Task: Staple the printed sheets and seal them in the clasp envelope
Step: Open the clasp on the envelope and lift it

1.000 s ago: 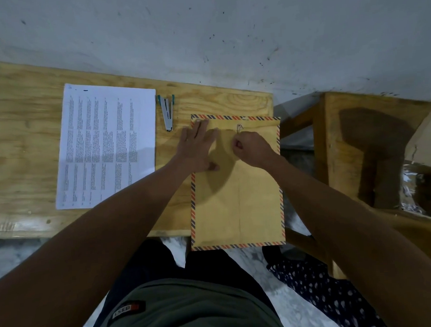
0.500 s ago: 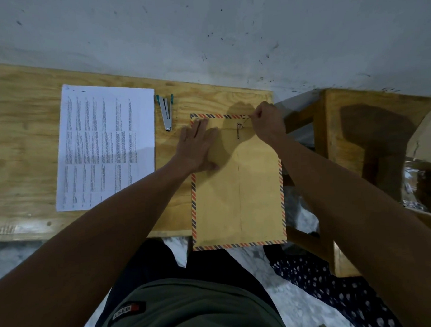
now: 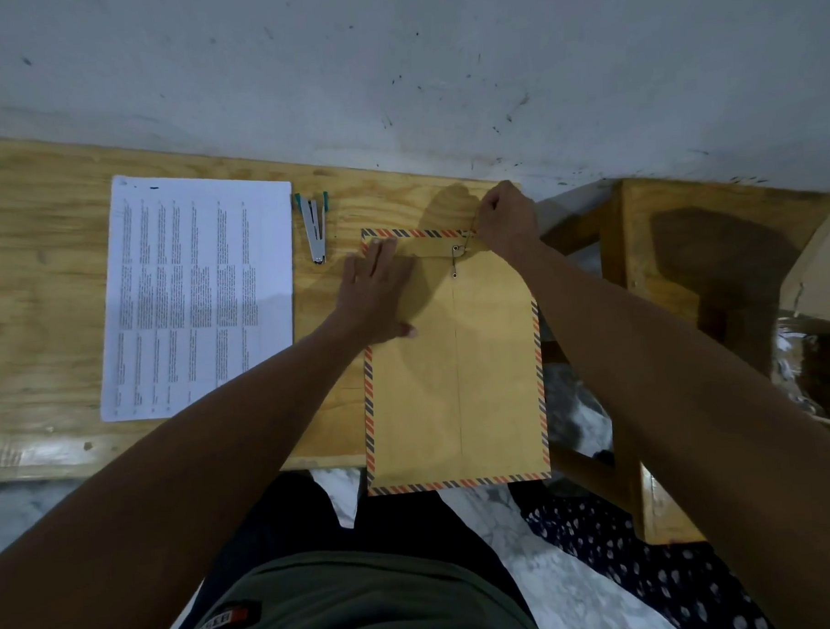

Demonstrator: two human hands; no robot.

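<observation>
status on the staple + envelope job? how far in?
Early. Done: nothing visible. The printed sheets lie on the table, the stapler untouched beside them. In hand: left hand pins the envelope; right hand pulls the clasp string. Left: stapling, inserting, sealing.

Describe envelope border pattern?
Diagonal orange and dark stripes edging the tan envelope; head view.
</observation>
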